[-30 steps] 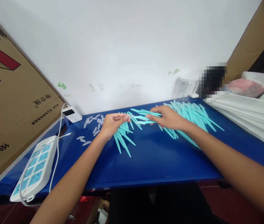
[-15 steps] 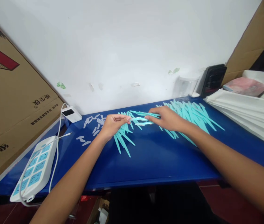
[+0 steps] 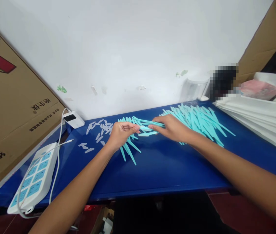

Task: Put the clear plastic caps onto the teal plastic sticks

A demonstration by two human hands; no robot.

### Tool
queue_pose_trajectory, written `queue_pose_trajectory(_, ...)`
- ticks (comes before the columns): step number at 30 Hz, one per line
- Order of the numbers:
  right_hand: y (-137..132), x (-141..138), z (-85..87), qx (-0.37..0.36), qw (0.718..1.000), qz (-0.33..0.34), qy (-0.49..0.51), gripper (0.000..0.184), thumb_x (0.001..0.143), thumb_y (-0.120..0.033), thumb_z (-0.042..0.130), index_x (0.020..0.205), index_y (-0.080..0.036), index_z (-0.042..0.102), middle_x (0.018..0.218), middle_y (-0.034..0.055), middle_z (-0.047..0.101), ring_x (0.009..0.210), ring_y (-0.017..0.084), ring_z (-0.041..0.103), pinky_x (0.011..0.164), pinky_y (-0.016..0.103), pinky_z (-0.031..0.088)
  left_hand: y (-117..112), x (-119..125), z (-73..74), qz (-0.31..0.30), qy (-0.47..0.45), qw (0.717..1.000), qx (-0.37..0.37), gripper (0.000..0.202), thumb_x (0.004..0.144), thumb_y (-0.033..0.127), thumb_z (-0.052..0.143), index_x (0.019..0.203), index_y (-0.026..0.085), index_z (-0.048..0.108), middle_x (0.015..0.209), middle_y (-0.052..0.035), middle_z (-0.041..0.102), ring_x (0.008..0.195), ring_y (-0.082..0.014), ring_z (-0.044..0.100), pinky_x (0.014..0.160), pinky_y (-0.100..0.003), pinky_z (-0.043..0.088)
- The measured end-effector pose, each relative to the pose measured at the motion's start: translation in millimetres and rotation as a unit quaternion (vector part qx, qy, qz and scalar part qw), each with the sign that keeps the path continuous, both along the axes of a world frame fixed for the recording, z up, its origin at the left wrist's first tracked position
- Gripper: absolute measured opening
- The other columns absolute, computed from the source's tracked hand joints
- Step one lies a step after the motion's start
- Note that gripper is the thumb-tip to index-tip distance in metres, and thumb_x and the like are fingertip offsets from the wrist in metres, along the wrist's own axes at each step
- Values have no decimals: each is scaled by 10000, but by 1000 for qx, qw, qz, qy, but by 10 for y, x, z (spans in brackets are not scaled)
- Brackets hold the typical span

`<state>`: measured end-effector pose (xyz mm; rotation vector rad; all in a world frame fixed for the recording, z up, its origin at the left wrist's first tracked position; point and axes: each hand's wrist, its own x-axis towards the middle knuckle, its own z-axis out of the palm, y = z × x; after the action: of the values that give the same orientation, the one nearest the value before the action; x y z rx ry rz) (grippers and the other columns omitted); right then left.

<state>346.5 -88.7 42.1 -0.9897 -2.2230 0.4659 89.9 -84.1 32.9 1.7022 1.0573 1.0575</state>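
My left hand [image 3: 124,132] is closed in a pinch on the whitish end of a slim turquoise plastic stick [image 3: 144,128], whose shape resembles an eyebrow razor. Facing it, my right hand [image 3: 170,127] grips several such turquoise sticks [image 3: 147,122], their ends pointing left. Below and behind my left fingers lies a smaller pile of turquoise sticks [image 3: 129,149]. A larger pile of turquoise sticks [image 3: 196,120] spreads beyond and right of my right hand. Small translucent whitish pieces [image 3: 101,130], perhaps caps, lie scattered left of my left hand. My fingers partly hide the pinched end.
On the left are a white power strip [image 3: 34,178], a cable and a small white device [image 3: 73,119]. A clear container [image 3: 196,89] stands by the wall. Stacked white trays [image 3: 255,120] occupy the right side of the blue table [image 3: 167,172]. A cardboard box [image 3: 18,84] borders the left.
My two hands have come slightly closer together, the left shifting a little right. The held sticks now overlap more between the fingers. The piles look much the same.
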Motion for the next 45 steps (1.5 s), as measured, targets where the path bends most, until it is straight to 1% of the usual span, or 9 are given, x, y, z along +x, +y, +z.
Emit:
queue_pose_trajectory(14,-29,-14,-3,6,1000,6,13,385,1040,-465,541,788,-192,641,657,-17,568,583,139,454,589,296,295,-46,28,66,2,4,1000,23,311,836,451,817,850,142,794,784,-94,783,749,-204,724,712,-304,552)
queue_pose_trajectory(20,-5,-57,10,25,998,-53,10,390,1045,-475,509,760,-210,531,640,-20,517,586,147,440,593,303,277,-45,124,66,87,42,991,97,382,905,539,715,936,160,750,903,-77,753,737,-176,682,618,-266,488)
queue_pose_trajectory(23,-24,-97,2,24,997,-64,19,376,1042,-463,514,760,-216,492,636,-29,494,594,146,437,596,297,286,-105,199,13,48,49,994,80,425,999,580,555,970,173,676,761,-33,693,656,-147,623,587,-250,441)
queue_pose_trajectory(27,-83,-174,-10,-7,998,-51,31,368,1049,-466,498,775,-223,471,616,-38,505,581,148,469,606,293,302,-171,286,-100,0,38,999,33,508,1038,629,417,861,184,585,507,49,461,466,-108,426,506,-250,345)
queue_pose_trajectory(29,-114,-208,-3,-39,998,-30,43,382,1055,-497,484,784,-229,465,583,-47,511,554,150,497,609,289,327,-173,309,-135,5,16,999,29,520,1033,644,411,823,188,546,518,63,401,452,-93,358,477,-250,295)
queue_pose_trajectory(34,-170,-238,45,-106,992,5,65,412,1041,-589,479,819,-241,489,528,-43,550,531,180,585,603,289,402,-122,304,-132,-7,-52,998,21,450,998,624,528,874,192,514,629,69,393,469,-66,326,451,-234,246)
queue_pose_trajectory(38,-142,-194,40,-141,987,12,77,391,1037,-571,487,841,-233,511,596,-30,616,504,168,605,586,288,428,-71,258,-107,-10,-61,998,6,471,952,645,594,831,202,490,589,91,326,435,-58,282,429,-230,207)
queue_pose_trajectory(42,-20,-75,-6,-139,985,-43,90,356,1049,-537,456,945,-214,565,761,2,677,471,143,574,571,294,422,-28,174,-54,24,-46,999,-4,486,946,677,578,840,208,505,521,108,266,397,-63,253,415,-228,158)
queue_pose_trajectory(45,73,10,-3,-86,987,-101,86,374,1061,-512,420,968,-196,596,814,38,671,632,182,610,645,306,431,-14,124,-2,33,-36,999,-9,501,943,697,563,849,208,511,492,116,256,383,-58,221,412,-222,138)
